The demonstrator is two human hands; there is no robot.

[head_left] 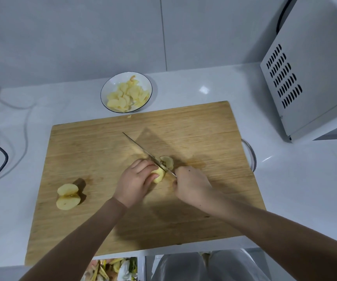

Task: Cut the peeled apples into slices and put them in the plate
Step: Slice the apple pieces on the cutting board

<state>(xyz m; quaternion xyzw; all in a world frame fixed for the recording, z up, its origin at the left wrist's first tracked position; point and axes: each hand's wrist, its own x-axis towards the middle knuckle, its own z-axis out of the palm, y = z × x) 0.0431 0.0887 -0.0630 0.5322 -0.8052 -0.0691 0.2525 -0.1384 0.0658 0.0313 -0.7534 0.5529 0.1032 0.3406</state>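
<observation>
Fingers of the left hand curl over a pale peeled apple piece on the wooden cutting board; the right hand grips a steel knife slicing it.

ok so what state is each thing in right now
left hand, fingers curled on the apple piece, holding it down
right hand, gripping the knife, blade upright against that piece
cut slices, lying on the cutting board beside the blade
second apple piece, uncut, at the board's left
plate, holding apple slices, behind the board
</observation>
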